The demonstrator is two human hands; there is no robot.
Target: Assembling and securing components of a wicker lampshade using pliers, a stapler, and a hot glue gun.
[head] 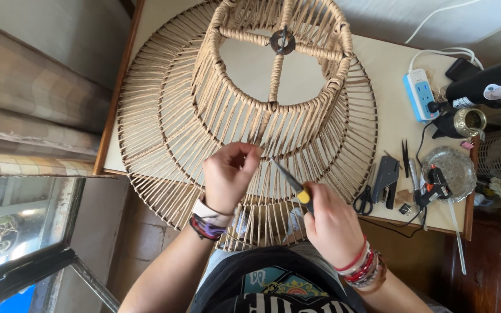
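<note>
The left hand [227, 174] pinches its grip together on the twine strands at the near rim of the woven lampshade [244, 116], steadying them so the tool can get in. The right hand [331, 223] is clamped on a yellow-handled tool [291, 182], its point angled up-left toward that pinch. The lampshade lies tilted across the bench [389, 87], overhanging its near edge. To the right lie scissors [365, 200], a glue gun [433, 185] and a power strip [418, 93], within reach.
</note>
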